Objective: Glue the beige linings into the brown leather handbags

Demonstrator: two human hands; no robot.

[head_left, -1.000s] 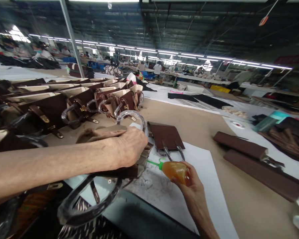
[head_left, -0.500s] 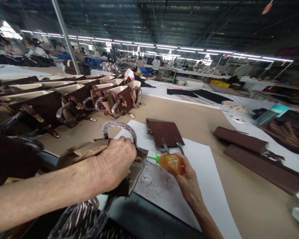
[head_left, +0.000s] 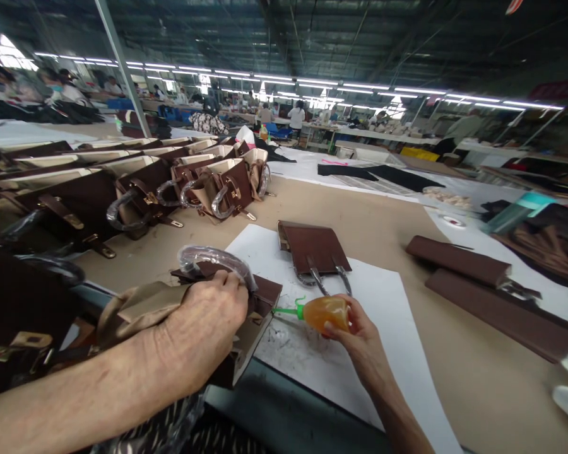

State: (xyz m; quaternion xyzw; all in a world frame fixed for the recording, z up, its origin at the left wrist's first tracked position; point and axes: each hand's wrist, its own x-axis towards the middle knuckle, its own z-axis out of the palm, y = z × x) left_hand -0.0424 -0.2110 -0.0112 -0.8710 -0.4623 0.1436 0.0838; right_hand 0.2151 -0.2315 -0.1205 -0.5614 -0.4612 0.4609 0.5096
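Observation:
My left hand (head_left: 213, 315) is closed on a dark brown handbag (head_left: 267, 292) at the near edge of the table, its fingers by the plastic-wrapped handle (head_left: 218, 255). The bag lies tilted, with its pale lining facing me. My right hand (head_left: 360, 328) grips an amber squeeze bottle (head_left: 325, 313) with a green nozzle (head_left: 288, 310). The nozzle points left, its tip at the bag's right edge; whether they touch I cannot tell. Beyond the bottle, a brown bag piece with wrapped handles (head_left: 316, 249) lies on white paper (head_left: 388, 315).
Rows of brown handbags (head_left: 76, 195) stand at the left. Two brown folded pieces (head_left: 502, 309) lie at the right on tan paper (head_left: 378, 221). Black cloth strips (head_left: 402, 178) and a teal-lidded container (head_left: 520, 211) are farther back. People work in the background.
The held bag and my left hand have shifted left and slightly down, and the handle leans lower. The bottle has moved slightly down, its nozzle now more level at the bag's edge.

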